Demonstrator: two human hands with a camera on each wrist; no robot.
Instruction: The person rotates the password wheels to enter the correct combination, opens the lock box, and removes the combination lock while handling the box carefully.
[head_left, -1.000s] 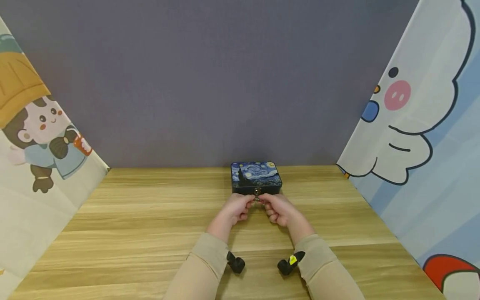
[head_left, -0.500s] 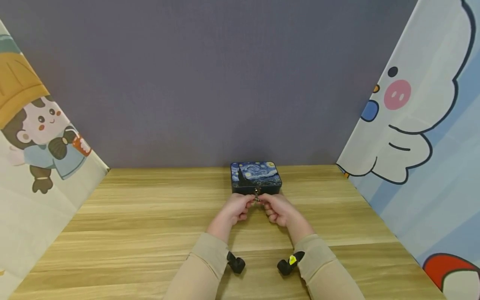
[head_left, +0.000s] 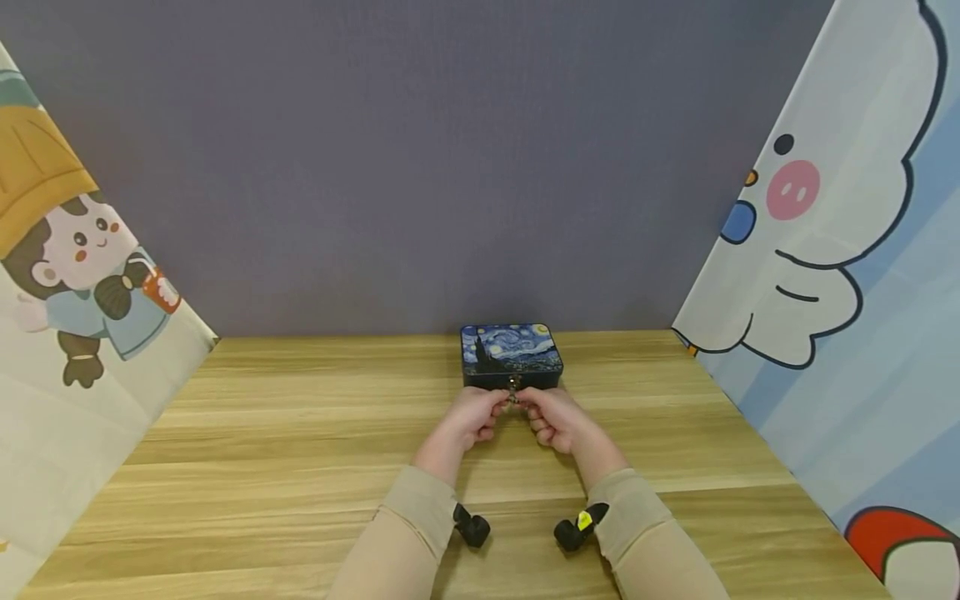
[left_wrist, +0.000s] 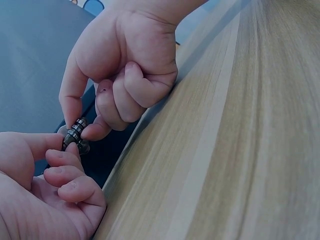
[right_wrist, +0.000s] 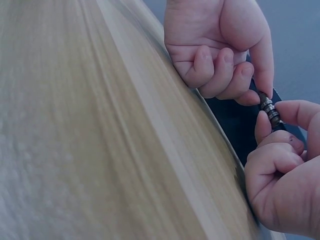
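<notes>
A dark blue tin box (head_left: pixel 476 379) with a starry-night picture on its lid stands closed at the far edge of the table. At the clasp (head_left: pixel 513 382) on its front is a small cylindrical combination padlock (left_wrist: pixel 75 131) with ringed number dials. My left hand (head_left: pixel 471 416) pinches one end of this lock between thumb and index finger. From the other side my right hand (head_left: pixel 557 417) pinches the opposite end, seen close up in the right wrist view. The remaining fingers of both hands are curled in. Fingertips cover parts of the lock.
The wood-grain table (head_left: pixel 315 450) runs up to a grey back panel (head_left: pixel 480 167) just behind the box. Printed cartoon panels flank it, one at left (head_left: pixel 82 275) and one at right (head_left: pixel 847 292). Each sleeve cuff carries a small black camera.
Both hands stay at the padlock with almost no movement. The lock, barely visible between the fingertips, seems slightly turned. The box has not moved on the table.
</notes>
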